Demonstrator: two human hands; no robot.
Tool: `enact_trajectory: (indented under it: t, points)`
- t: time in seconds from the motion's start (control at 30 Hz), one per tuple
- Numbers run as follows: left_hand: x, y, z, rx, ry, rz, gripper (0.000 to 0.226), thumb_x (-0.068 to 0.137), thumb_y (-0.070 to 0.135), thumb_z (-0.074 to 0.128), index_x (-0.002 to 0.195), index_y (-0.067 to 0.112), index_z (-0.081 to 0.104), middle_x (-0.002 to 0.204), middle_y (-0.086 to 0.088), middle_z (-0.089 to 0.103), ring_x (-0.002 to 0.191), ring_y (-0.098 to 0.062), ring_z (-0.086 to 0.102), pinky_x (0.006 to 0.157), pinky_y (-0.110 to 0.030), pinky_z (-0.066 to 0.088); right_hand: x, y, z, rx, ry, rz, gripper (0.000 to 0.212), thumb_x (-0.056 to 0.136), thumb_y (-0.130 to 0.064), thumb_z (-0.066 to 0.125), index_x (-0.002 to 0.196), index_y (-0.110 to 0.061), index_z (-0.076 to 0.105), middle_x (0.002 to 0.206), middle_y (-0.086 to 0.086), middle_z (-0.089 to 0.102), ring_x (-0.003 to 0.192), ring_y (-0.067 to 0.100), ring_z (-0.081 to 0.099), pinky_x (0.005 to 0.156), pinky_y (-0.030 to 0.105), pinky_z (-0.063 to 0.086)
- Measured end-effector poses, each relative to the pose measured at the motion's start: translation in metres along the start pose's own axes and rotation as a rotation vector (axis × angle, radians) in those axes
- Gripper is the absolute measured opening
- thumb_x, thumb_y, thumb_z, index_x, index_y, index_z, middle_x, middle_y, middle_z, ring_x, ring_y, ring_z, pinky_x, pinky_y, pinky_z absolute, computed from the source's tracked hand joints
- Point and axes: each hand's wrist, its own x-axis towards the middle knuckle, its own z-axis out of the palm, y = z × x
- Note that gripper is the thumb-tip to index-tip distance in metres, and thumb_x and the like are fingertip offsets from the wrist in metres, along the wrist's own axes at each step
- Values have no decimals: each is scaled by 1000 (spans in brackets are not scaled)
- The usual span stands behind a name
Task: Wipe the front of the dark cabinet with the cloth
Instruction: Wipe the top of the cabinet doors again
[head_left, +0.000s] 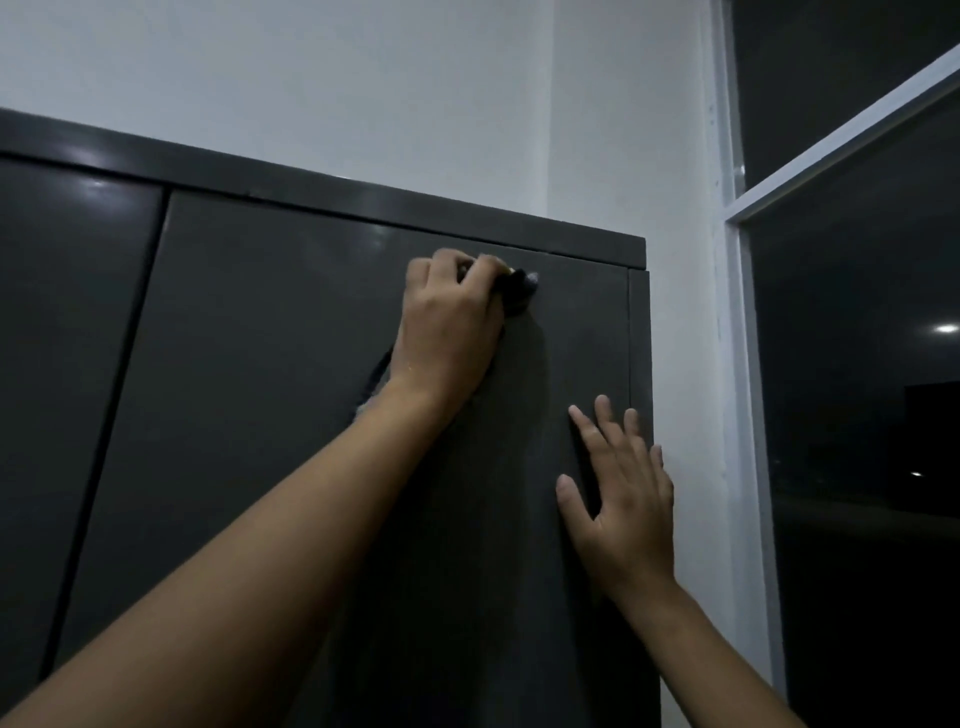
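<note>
A person's right hand (618, 499) lies flat, fingers straight and spread, against the right-hand door of a tall dark grey metal cabinet (260, 364). It sits close to the door's outer edge and braces the panel while the left hand (447, 322) reaches higher up the same door. The left hand's fingers curl tight round a bunched dark cloth (519, 291), which is pressed to the door just under the cabinet's flat top rail (363, 195). A fold of it pokes out past the knuckles to the right, and another scrap shows below the wrist. The step in hand appears to be wiping the upper part of this door. To do it well, the cloth probably wants spreading wider under the palm, since a tight wad touches only a small patch. Overlapping passes worked from the top rail downward would carry dust down rather than back onto cleaned metal. The glossy paint catches the room's light, so smears will likely show, and even pressure should matter. The flat right hand should stop the door from rattling or swinging, though its own prints will likely need a pass. How much of the glossy left-hand door (67, 312), beyond the vertical seam, has been wiped cannot be judged. Behind the cabinet rises a plain white wall (415, 78); to the right, a white-framed window (857, 364) shows darkness and reflected lamps.
</note>
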Motion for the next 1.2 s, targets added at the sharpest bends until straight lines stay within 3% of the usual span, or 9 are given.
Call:
enact_trajectory:
  t: [0.13,0.3,0.37,0.5,0.7,0.83,0.9,1.03,1.2]
  points:
    - [-30,27,16,-16,-150,107,37,100,38,48,122,13,64,121,-12,59,109,-29,49,93,-37,45,9,0,-16,161,-24,30,82,85,-64,42,157,-46,9,166,-14,20,154,8,13,125,46,8]
    - [-49,56,18,-347,-417,1,44,103,36,33,132,18,61,132,0,53,124,-13,39,102,-21,27,19,-18,-16,16,-171,-123,117,76,-92,31,160,-25,-16,166,-5,-25,150,7,-27,120,46,-24]
    - [-47,53,10,-538,-554,-103,40,103,27,40,136,20,60,139,6,52,129,-4,40,107,-18,28,20,-16,-14,11,-170,-110,113,77,-95,18,158,-25,-19,164,-4,-29,150,9,-28,121,51,-21]
    - [-39,43,-5,-675,-732,-193,44,100,7,54,140,25,57,143,11,54,132,0,48,113,-32,42,31,0,-8,51,-74,-52,102,84,-77,38,162,-25,-1,169,1,-17,154,19,-22,122,57,-12]
    - [-25,40,-24,-576,-576,-25,56,94,10,62,143,32,45,146,14,44,140,-4,39,116,-31,37,85,-21,-14,-47,133,-204,79,89,-39,50,159,-15,22,166,6,21,155,28,13,124,55,15]
    - [-15,1,-50,-224,-426,22,59,83,30,60,141,35,47,151,5,39,141,-13,34,118,-42,31,148,-20,-32,118,254,-30,70,81,-1,64,148,-10,47,157,12,40,149,34,28,123,47,26]
    - [-15,-19,-61,-66,-440,0,60,84,32,58,142,36,43,153,2,35,142,-19,32,119,-51,27,168,-26,-35,135,255,-7,64,80,-3,61,143,-7,53,153,13,45,146,33,35,122,47,27]
    - [-30,-49,-80,127,-483,11,59,86,42,50,144,34,39,151,0,33,142,-22,30,124,-50,10,158,-52,-17,88,36,-246,73,72,-41,49,139,-13,58,155,8,45,148,26,34,125,40,9]
    - [-46,-87,-112,98,-323,-89,59,80,41,43,137,23,49,138,-2,41,128,-21,37,113,-52,33,131,-59,5,85,-62,-595,48,91,-49,52,127,-21,67,147,0,53,146,20,35,124,44,19]
